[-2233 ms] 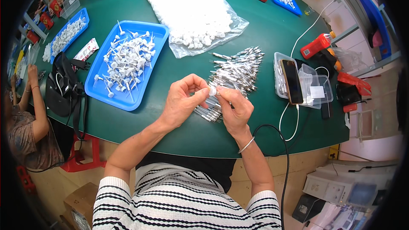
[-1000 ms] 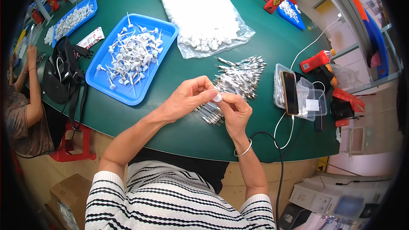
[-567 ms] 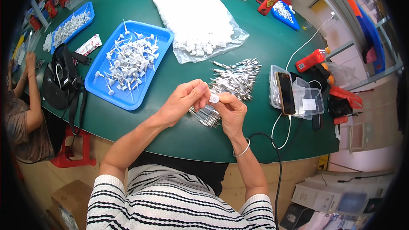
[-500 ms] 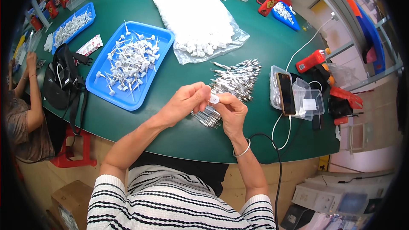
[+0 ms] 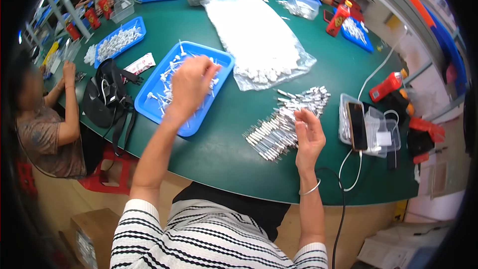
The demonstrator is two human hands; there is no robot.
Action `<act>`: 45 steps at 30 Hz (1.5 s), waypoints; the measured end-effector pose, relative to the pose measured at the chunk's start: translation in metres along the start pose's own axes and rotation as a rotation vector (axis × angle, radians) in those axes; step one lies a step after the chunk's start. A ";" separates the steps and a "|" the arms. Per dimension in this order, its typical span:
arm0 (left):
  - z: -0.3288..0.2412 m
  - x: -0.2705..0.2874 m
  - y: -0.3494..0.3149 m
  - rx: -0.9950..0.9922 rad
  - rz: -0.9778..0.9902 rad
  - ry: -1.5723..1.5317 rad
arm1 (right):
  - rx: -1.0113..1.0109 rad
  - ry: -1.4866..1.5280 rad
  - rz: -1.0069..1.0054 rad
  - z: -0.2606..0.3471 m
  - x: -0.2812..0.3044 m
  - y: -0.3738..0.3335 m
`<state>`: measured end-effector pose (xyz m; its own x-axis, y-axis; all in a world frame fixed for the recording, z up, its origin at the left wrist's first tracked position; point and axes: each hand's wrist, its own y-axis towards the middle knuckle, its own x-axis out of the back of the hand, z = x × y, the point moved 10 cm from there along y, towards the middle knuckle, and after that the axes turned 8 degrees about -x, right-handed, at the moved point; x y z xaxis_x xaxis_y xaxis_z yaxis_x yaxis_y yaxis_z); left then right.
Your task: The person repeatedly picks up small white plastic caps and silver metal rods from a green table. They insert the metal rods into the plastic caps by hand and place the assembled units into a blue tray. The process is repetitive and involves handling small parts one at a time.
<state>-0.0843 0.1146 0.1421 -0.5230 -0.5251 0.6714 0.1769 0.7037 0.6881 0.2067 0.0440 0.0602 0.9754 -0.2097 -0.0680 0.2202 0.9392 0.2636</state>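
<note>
My left hand (image 5: 191, 87) is raised over the blue tray (image 5: 189, 128) with its fingers curled together. Whatever its fingertips may hold is hidden. White-headed pieces with thin metal stems (image 5: 162, 97) lie loose in the tray, partly covered by that hand. My right hand (image 5: 309, 139) hovers at the right edge of a pile of thin metal rods (image 5: 271, 139), its fingers loosely bent and apart. Nothing shows between them. Toward the front the rods lie roughly side by side; farther back they are jumbled.
Behind the tray lies a large clear bag of small white parts (image 5: 259, 40). A phone (image 5: 357, 125) rests on a clear plastic box (image 5: 383, 132) at right, with cables nearby. A black bag (image 5: 102, 94) sits at left, near a seated person (image 5: 50, 129). A red bottle (image 5: 386, 85) lies at far right.
My hands were together over the rods around a small white-headed piece. Now they are apart: the left has moved up-left over the tray, the right stays by the rods. The view has shifted.
</note>
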 end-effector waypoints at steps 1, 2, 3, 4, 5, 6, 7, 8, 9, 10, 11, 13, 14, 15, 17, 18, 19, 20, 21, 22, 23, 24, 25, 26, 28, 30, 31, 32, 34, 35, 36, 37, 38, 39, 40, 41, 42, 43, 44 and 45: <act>0.015 0.001 0.003 -0.047 0.034 0.102 | -0.007 0.008 -0.005 0.001 -0.001 0.001; 0.016 -0.003 0.007 -0.098 0.063 0.194 | -0.009 0.009 -0.016 0.002 0.002 0.002; 0.012 -0.009 0.006 -0.093 0.076 0.121 | 0.000 -0.010 -0.046 0.006 0.006 0.002; 0.002 -0.010 0.007 -0.088 0.089 0.045 | 0.003 0.012 -0.076 0.006 0.013 0.003; -0.006 -0.014 0.006 -0.082 0.104 -0.032 | 0.007 0.034 -0.107 0.006 0.021 0.004; -0.023 -0.029 0.004 -0.148 0.139 -0.132 | 0.012 0.056 -0.138 0.005 0.028 0.005; -0.044 -0.045 0.000 -0.206 0.166 -0.230 | 0.009 0.066 -0.154 0.007 0.032 0.006; -0.064 -0.061 -0.003 -0.261 0.187 -0.326 | 0.004 0.072 -0.166 0.006 0.035 0.007; -0.082 -0.085 -0.007 -0.321 0.252 -0.324 | -0.001 0.078 -0.179 0.004 0.037 0.007; -0.097 -0.109 -0.010 -0.380 0.315 -0.319 | -0.005 0.085 -0.190 0.004 0.040 0.008; -0.101 -0.126 -0.007 -0.375 0.318 -0.302 | 0.005 0.092 -0.188 0.006 0.040 0.010; -0.102 -0.160 0.002 -0.367 0.324 -0.268 | 0.020 0.067 -0.197 0.006 0.044 0.013; -0.100 -0.175 0.006 -0.378 0.346 -0.250 | 0.027 0.056 -0.207 0.006 0.046 0.013; -0.097 -0.189 0.009 -0.389 0.367 -0.231 | 0.009 0.082 -0.214 0.004 0.048 0.015; -0.101 -0.206 0.013 -0.427 0.416 -0.169 | -0.015 0.087 -0.232 0.003 0.053 0.016; -0.101 -0.211 0.013 -0.429 0.425 -0.172 | -0.027 0.089 -0.239 0.002 0.055 0.016; -0.104 -0.211 0.013 -0.435 0.436 -0.171 | -0.043 0.085 -0.240 0.003 0.056 0.016; -0.105 -0.211 0.014 -0.439 0.446 -0.169 | -0.042 0.087 -0.234 0.002 0.055 0.016; -0.105 -0.212 0.016 -0.471 0.419 -0.156 | -0.042 0.089 -0.227 0.002 0.053 0.017; -0.104 -0.215 0.013 -0.503 0.418 -0.107 | -0.044 0.088 -0.220 0.001 0.052 0.017; -0.102 -0.216 0.011 -0.534 0.418 -0.055 | -0.053 0.069 -0.213 -0.002 0.051 0.016; -0.101 -0.217 0.008 -0.564 0.416 -0.003 | -0.045 0.085 -0.198 -0.001 0.049 0.018; -0.102 -0.216 0.006 -0.581 0.420 -0.016 | -0.042 0.102 -0.186 0.000 0.047 0.017; -0.103 -0.214 0.003 -0.596 0.424 -0.028 | -0.039 0.118 -0.173 0.001 0.045 0.016; -0.104 -0.202 0.004 -0.597 0.394 -0.061 | -0.061 0.101 -0.162 -0.002 0.042 0.015; -0.102 -0.181 0.010 -0.565 0.326 -0.102 | -0.070 0.091 -0.150 -0.004 0.042 0.015; -0.100 -0.167 0.016 -0.496 0.325 -0.166 | -0.070 0.094 -0.144 -0.005 0.041 0.015; -0.102 -0.152 0.021 -0.434 0.327 -0.237 | -0.071 0.093 -0.149 -0.007 0.043 0.015; -0.106 -0.137 0.020 -0.251 0.431 -0.468 | -0.144 0.141 -0.069 -0.017 0.033 0.017; -0.111 -0.138 0.012 -0.124 0.526 -0.630 | -0.181 0.163 -0.021 -0.021 0.026 0.017; -0.116 -0.143 0.000 0.006 0.619 -0.790 | -0.197 0.222 0.017 -0.022 0.019 0.015; -0.120 -0.145 -0.009 0.001 0.627 -0.865 | -0.211 0.278 0.056 -0.022 0.009 0.014; -0.125 -0.146 -0.017 0.035 0.658 -0.883 | -0.226 0.335 0.095 -0.023 0.003 0.012; -0.129 -0.148 -0.025 0.078 0.661 -0.936 | -0.185 0.288 0.104 -0.026 0.004 0.012; -0.129 -0.149 -0.032 0.122 0.661 -0.980 | -0.185 0.278 0.111 -0.029 0.005 0.012; -0.132 -0.149 -0.036 0.149 0.660 -1.026 | -0.186 0.268 0.118 -0.031 0.007 0.011; -0.133 -0.147 -0.038 0.159 0.642 -1.071 | -0.186 0.257 0.125 -0.032 0.007 0.011; -0.133 -0.149 -0.043 0.227 0.666 -1.104 | -0.192 0.272 0.099 -0.030 0.007 0.011; -0.131 -0.151 -0.046 0.294 0.690 -1.137 | -0.208 0.259 0.090 -0.030 0.007 0.010; -0.127 -0.153 -0.045 0.277 0.673 -1.127 | -0.223 0.245 0.080 -0.031 0.009 0.010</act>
<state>0.0932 0.1028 0.0437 -0.8221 0.5428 0.1716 0.5662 0.8108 0.1481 0.2169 0.0596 0.0326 0.9526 -0.0864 -0.2917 0.1091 0.9921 0.0625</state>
